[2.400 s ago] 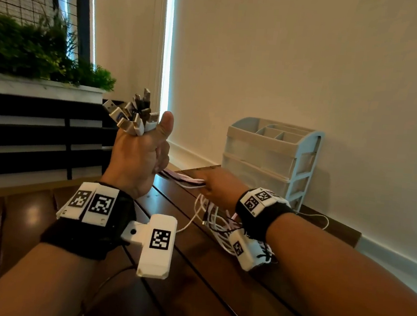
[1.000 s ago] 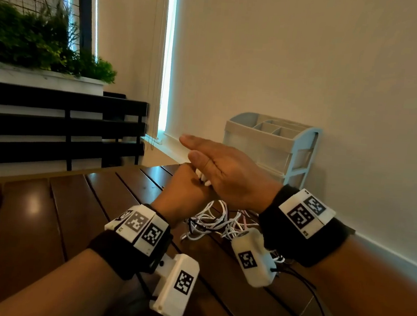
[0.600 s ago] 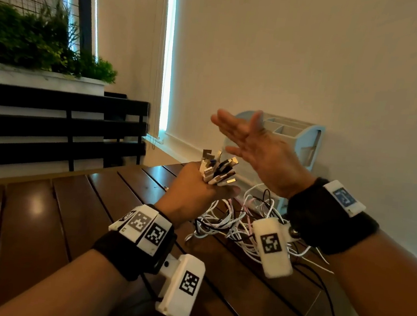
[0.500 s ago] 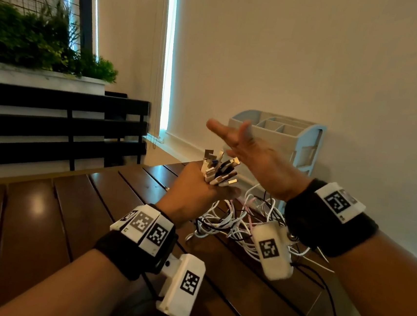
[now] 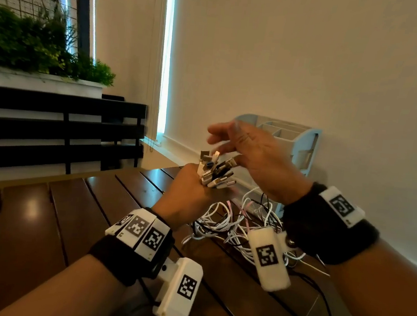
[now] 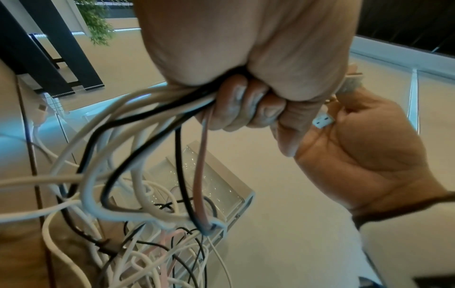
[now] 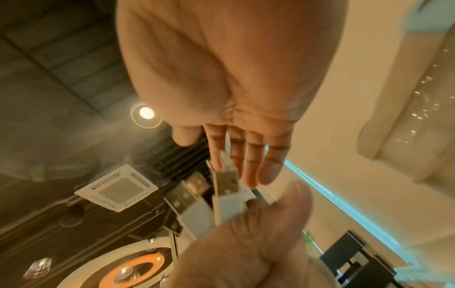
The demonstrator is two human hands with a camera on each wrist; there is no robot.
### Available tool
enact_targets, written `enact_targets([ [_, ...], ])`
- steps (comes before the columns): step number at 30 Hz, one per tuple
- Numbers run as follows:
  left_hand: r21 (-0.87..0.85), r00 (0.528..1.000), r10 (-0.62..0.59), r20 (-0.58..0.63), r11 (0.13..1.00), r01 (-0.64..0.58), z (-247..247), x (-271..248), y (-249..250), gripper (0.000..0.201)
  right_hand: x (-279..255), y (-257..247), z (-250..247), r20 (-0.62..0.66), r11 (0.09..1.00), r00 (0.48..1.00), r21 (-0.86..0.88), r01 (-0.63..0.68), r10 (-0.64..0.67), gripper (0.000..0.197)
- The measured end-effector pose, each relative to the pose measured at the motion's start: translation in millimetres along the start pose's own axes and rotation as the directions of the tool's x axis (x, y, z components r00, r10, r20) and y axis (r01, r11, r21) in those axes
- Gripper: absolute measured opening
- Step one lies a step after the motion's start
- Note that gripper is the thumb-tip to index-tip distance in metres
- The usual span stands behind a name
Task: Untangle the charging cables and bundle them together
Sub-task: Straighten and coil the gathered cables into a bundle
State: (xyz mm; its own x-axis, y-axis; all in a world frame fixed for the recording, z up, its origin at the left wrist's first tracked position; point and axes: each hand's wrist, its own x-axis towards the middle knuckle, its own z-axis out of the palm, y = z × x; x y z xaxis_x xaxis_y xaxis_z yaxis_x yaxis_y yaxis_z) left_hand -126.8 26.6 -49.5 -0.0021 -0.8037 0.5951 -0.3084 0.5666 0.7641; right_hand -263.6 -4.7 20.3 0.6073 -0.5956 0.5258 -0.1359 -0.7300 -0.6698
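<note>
Several white, black and pink charging cables (image 5: pixel 234 224) lie tangled on the wooden table (image 5: pixel 56 219). My left hand (image 5: pixel 186 194) grips their gathered ends in a fist, and the USB plugs (image 5: pixel 216 171) stick up out of it. The left wrist view shows that fist (image 6: pixel 246 81) closed round the cable strands (image 6: pixel 147 109). My right hand (image 5: pixel 251 151) hovers open just above and right of the plugs, fingers spread. In the right wrist view its palm (image 7: pixel 221 78) faces the plugs (image 7: pixel 226 194), with straight fingers (image 7: pixel 270 165) beside the plug tips. It holds nothing.
A pale blue drawer organizer (image 5: pixel 300 146) stands on the table against the wall, right behind both hands. The cable loops trail toward it and under my right wrist. A black slatted bench (image 5: pixel 52 130) and a planter (image 5: pixel 34 47) are at the far left.
The right hand lay over the left fist a second ago, then lifted and opened. It now dips back toward the plug ends. The left hand keeps its grip, barely moving.
</note>
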Motion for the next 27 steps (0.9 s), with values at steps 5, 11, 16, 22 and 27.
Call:
enact_targets([
  [5,-0.017,0.995,-0.056,-0.084,0.998,0.055,-2,1,-8,0.019,-8,-16,-9,-0.038,0.902,0.996,-0.427,0.059,-0.083,0.013],
  [11,0.042,0.996,-0.045,-0.081,0.998,0.049,0,2,-11,0.016,-6,-31,-5,-0.012,0.807,0.995,-0.584,-0.084,0.096,0.017],
  [16,0.096,0.998,-0.035,-0.058,0.995,0.040,3,2,-14,0.010,-1,-36,-1,0.016,0.798,0.974,-0.576,-0.177,0.227,0.015],
  [22,0.087,0.999,-0.022,-0.032,0.996,0.024,3,1,-12,0.016,1,-31,0,0.024,0.831,0.978,-0.531,-0.162,0.206,0.011],
  [27,-0.009,1.000,0.002,-0.006,1.000,-0.002,2,1,-6,0.019,-4,-25,-2,-0.031,0.867,0.996,-0.490,-0.086,0.081,0.014],
])
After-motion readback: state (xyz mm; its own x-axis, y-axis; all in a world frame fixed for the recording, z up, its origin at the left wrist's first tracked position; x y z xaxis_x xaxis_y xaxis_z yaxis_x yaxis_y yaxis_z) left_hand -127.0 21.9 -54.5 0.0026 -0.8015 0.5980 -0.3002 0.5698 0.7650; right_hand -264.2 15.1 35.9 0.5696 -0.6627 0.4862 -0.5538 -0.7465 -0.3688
